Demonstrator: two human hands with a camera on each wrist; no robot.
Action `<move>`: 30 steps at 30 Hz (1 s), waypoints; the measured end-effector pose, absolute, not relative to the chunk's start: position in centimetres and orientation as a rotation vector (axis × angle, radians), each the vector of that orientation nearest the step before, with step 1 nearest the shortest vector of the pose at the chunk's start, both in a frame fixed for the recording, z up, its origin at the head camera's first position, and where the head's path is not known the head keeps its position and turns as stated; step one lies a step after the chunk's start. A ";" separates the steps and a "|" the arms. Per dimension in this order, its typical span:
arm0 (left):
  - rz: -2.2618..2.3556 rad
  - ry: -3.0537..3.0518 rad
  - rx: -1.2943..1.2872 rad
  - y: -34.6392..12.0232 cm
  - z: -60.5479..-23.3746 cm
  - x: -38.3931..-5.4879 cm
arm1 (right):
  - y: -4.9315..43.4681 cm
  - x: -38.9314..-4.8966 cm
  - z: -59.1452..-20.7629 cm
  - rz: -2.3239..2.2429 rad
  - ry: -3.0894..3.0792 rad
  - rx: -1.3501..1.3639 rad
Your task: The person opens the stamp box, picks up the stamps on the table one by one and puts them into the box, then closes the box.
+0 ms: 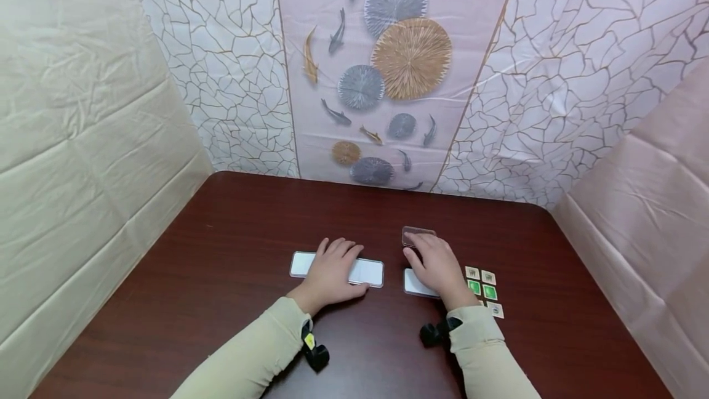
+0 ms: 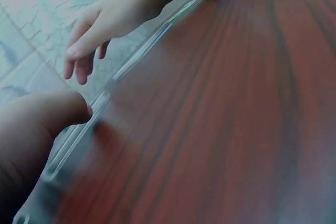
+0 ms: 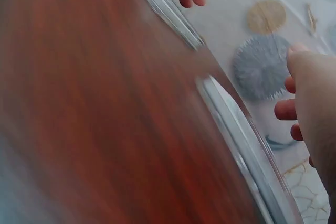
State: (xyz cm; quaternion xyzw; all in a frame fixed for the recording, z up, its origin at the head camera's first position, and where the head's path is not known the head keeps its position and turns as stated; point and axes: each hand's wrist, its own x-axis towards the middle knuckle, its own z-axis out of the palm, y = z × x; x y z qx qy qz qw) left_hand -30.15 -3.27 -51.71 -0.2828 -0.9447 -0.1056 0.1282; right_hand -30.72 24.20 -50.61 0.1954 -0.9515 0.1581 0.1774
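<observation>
My left hand [image 1: 330,273] lies over a long white flat piece with a clear rim [image 1: 367,271], its fingers spread past the far edge. In the left wrist view that hand's thumb [image 2: 73,109] is at a clear edge; the hand hides whether this is one piece or two. My right hand [image 1: 440,266] hovers over a second white flat piece [image 1: 418,285], fingers loosely extended. Its fingertips are at a clear, shallow rectangular case or lid [image 1: 412,230] just beyond; contact is unclear. The right wrist view shows the white piece's edge [image 3: 231,124] below the hand.
Right of my right wrist lie several small square tiles in two columns, some with dark pictures [image 1: 472,273] and some green [image 1: 490,292]. The dark wooden table [image 1: 221,233] ends at a patterned cloth backdrop [image 1: 371,128], with plain cloth on both sides.
</observation>
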 end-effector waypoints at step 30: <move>-0.294 -2.704 -0.914 -5.6 -51.9 -31.0 | 19.3 -29.2 -51.4 0.327 -2.765 0.900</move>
